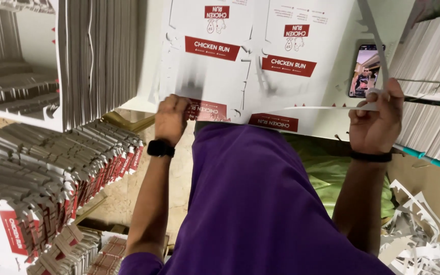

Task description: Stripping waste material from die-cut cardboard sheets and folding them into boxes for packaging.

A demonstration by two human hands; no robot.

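A large white die-cut cardboard sheet [260,56] with red printed bands lies flat in front of me. My left hand [170,118], a black watch on its wrist, presses down on the sheet's near edge beside a red band. My right hand [378,119], with a black wristband, pinches a thin white strip of cardboard trim [327,107] that runs along the sheet's near edge and turns up its right side. My purple shirt hides the sheet's near middle.
A phone [365,70] with a lit screen rests on the sheet at the right. Tall stacks of cardboard [98,56] stand at left, leaning rows of cut blanks [62,168] below them. More stacks [434,81] stand at right; white scrap [423,234] lies at lower right.
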